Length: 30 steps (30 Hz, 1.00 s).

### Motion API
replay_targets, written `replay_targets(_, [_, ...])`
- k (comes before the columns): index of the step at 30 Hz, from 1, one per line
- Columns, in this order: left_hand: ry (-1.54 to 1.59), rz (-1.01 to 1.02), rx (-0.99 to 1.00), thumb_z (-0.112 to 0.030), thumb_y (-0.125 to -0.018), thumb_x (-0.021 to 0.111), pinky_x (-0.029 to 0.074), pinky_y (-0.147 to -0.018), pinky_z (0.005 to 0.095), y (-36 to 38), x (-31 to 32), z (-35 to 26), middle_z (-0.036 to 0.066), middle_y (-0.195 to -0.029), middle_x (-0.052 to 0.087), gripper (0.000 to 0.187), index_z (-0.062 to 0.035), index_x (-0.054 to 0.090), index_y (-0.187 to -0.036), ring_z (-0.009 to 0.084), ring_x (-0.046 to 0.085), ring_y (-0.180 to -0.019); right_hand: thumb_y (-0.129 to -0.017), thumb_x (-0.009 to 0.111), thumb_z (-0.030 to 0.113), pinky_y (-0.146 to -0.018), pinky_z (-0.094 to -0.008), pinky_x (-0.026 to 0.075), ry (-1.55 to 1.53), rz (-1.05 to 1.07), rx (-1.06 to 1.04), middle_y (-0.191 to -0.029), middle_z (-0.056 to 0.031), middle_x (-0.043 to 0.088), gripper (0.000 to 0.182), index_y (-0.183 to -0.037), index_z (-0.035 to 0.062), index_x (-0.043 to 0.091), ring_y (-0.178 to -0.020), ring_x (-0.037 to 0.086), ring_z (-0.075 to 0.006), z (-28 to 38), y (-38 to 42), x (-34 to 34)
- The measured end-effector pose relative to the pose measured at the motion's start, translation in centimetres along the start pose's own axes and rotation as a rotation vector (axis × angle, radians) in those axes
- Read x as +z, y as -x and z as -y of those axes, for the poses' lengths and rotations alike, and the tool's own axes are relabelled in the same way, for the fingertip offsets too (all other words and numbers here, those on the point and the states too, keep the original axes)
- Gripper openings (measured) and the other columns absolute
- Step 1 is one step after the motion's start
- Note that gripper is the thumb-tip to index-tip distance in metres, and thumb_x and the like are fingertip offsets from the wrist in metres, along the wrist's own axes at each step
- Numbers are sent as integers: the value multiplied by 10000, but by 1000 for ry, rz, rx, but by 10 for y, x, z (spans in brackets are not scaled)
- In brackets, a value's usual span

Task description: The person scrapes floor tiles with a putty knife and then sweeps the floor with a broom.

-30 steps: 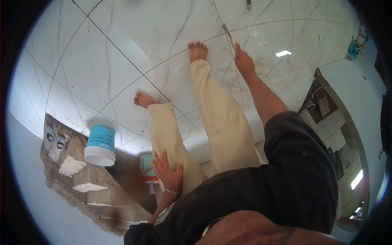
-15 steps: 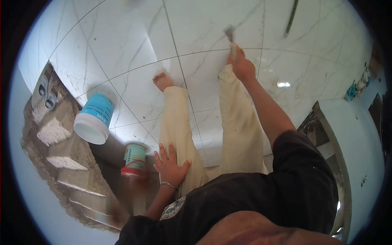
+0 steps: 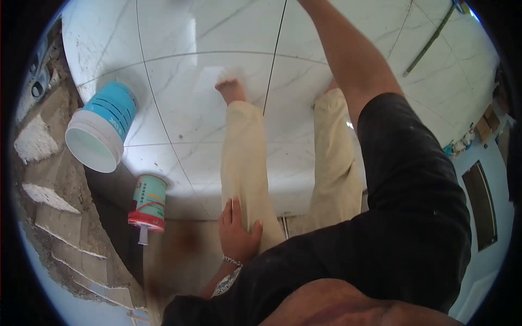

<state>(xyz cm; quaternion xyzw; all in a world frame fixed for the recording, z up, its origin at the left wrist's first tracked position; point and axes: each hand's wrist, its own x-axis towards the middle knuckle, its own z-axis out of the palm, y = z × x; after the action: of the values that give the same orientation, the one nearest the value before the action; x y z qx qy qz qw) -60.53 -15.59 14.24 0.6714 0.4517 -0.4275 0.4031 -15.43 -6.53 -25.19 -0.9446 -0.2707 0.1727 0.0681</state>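
My left hand rests flat on the left trouser leg, fingers stretched out and holding nothing, a chain bracelet at its wrist. My right arm reaches forward past the top edge of the picture, so the right hand and whatever it holds are out of sight. Left of my leg a small green and red can stands on the tiled floor, with a pale handle-like piece at its lower end. Beyond it is a blue and white bucket, its open mouth toward me.
Rough, unfinished steps drop away along the left side. A long thin dark strip lies on the tiles at upper right. Some small items and a cardboard box are by the right wall.
My right hand, which held a small tool with a pale handle and blurred grey end, has moved forward out of view. The left hand stays on the leg, fingers closer together. The view has shifted.
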Motion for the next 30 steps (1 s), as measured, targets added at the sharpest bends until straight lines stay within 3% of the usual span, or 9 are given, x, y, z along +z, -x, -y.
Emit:
replay_targets(1, [10, -4, 11, -301, -755, 706, 357, -1047, 483, 0, -2, 4, 275, -1408, 393, 839, -2, 333, -1445, 427, 408, -1252, -862, 475, 246, -723, -523, 518, 10, 174, 52, -844, -218, 688, 542, -1358, 30, 452, -798, 676, -370, -3, 29, 7])
replay_targets(3, [21, -9, 33, -302, -756, 706, 354, -1051, 481, 3, -7, 11, 270, -1408, 395, 836, -2, 336, -1443, 421, 407, -1255, -885, 497, 304, -602, -487, 490, 86, 211, 33, -711, -159, 663, 594, -1438, 150, 343, -663, 657, -333, -11, 114, 36])
replay_targets(5, [36, 18, 24, -296, -766, 704, 347, -1065, 468, 1, -15, 19, 266, -1414, 391, 831, 4, 330, -1445, 416, 397, -1268, -852, 483, 261, -606, -524, 493, 45, 278, 50, -730, -174, 669, 684, -1486, 174, 242, -662, 654, -367, -14, 197, 51])
replay_targets(10, [97, 33, 40, -286, -779, 698, 332, -1083, 449, -1, -25, 31, 266, -1423, 383, 827, 15, 316, -1448, 415, 381, -1285, -872, 481, 231, -632, -495, 503, 39, 794, 164, -813, -191, 665, 678, -1496, 87, 256, -705, 656, -351, 3, 365, 34])
replay_targets(14, [127, 51, 31, -283, -781, 695, 326, -1087, 448, 1, -18, 30, 266, -1423, 382, 825, 11, 312, -1451, 415, 377, -1290, -868, 492, 168, -647, -463, 507, -38, 604, 98, -837, -170, 619, 627, -1476, 148, 339, -740, 628, -346, -6, 358, -9])
replay_targets(16, [94, 51, 28, -279, -780, 693, 325, -1087, 452, -2, -13, 21, 265, -1421, 386, 818, 6, 320, -1449, 414, 377, -1290, -861, 495, 105, -653, -424, 508, -2, 408, -213, -856, -148, 568, 609, -1448, 234, 399, -740, 595, -325, -27, 332, 2])
replay_targets(19, [35, 53, 20, -274, -777, 689, 325, -1084, 460, -2, -2, 8, 265, -1416, 393, 802, 0, 337, -1443, 412, 381, -1287, -863, 487, 76, -658, -412, 500, -29, 314, -375, -898, -132, 564, 585, -1402, 302, 458, -789, 583, -300, -42, 287, 22])
replay_targets(26, [-49, 20, 16, -271, -770, 684, 323, -1079, 469, -5, 24, -26, 268, -1403, 408, 775, 5, 372, -1423, 415, 393, -1275, -873, 503, 101, -675, -397, 480, 98, 370, -364, -888, -103, 575, 539, -1370, 308, 492, -799, 582, -273, -90, 258, 34])
replay_targets(30, [-160, 14, 23, -266, -767, 683, 318, -1080, 471, -8, 48, -56, 270, -1394, 419, 768, 10, 380, -1416, 416, 393, -1275, -882, 495, 109, -698, -396, 482, 136, 360, -426, -902, -117, 595, 529, -1367, 322, 493, -806, 599, -274, -187, 258, 14])
